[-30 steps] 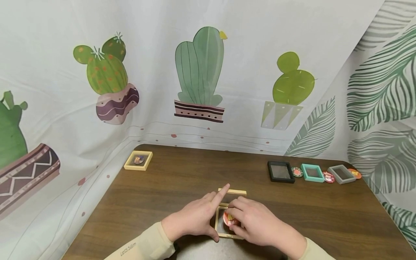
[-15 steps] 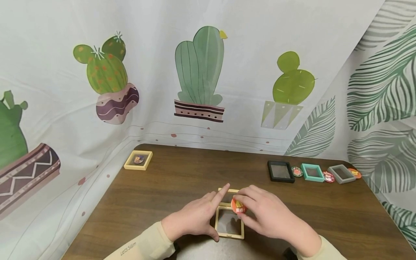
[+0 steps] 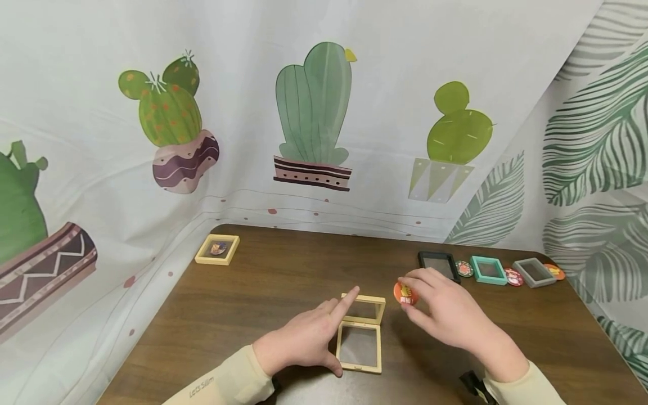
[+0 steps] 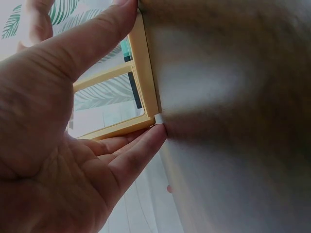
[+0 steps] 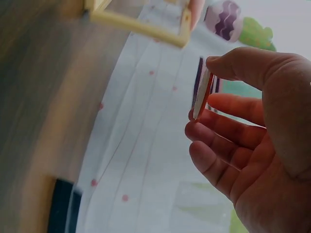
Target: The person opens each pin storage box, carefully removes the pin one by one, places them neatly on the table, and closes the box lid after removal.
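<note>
In the head view, a pale yellow display frame stands unfolded on the table, its rear half tilted up and clear film in each half. My left hand spans its left side, thumb at the near corner and straight forefinger by the raised half. The left wrist view shows the fingertips of this left hand touching the frame's edge and the tabletop. My right hand pinches a round orange chip by its rim, above the table right of the frame. Edge-on, the chip sits between thumb and fingers in the right wrist view.
At the back right stand a black frame, a turquoise frame and a grey frame, with round chips beside them. Another yellow frame holding a small disc lies back left. A printed cloth hangs behind the table.
My right hand has lifted the orange chip off the frame's near half and carried it right and away from me. The left hand has stayed by the frame.
</note>
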A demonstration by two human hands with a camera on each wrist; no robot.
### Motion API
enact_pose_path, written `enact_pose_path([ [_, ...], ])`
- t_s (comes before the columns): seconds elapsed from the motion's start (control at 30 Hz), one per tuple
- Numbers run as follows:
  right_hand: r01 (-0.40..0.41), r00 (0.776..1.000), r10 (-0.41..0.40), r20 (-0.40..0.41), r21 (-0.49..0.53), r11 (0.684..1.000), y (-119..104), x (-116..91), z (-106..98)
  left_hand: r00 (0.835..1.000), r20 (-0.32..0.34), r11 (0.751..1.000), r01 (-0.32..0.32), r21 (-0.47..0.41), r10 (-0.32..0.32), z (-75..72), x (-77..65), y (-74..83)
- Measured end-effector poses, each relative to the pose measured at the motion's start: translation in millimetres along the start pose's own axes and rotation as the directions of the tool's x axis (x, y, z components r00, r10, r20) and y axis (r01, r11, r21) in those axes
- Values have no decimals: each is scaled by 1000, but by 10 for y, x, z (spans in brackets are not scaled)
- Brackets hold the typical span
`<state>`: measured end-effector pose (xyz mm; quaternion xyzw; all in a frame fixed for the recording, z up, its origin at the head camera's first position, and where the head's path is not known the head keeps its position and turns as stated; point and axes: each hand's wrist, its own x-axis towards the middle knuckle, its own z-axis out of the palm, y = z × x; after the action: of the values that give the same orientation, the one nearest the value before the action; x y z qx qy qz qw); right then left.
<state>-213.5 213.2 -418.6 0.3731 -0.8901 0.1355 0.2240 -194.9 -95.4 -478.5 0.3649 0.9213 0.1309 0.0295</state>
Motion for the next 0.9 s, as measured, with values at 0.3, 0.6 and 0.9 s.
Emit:
enact_pose_path([
  [0.3,-114,992,117,56,-49,992,306,-176,4,1000,3,1000,5,-5,-5,-9,2,11],
  [0.6,-207,973,215,86,-102,973,627,-436,-53,1000,11,1000,10,-14,-10,-15,0,16],
  [0.9,-348,918,370,141,-161,924,992,-754,-200,1000,7,1000,6,-4,-6,-2,-1,13],
])
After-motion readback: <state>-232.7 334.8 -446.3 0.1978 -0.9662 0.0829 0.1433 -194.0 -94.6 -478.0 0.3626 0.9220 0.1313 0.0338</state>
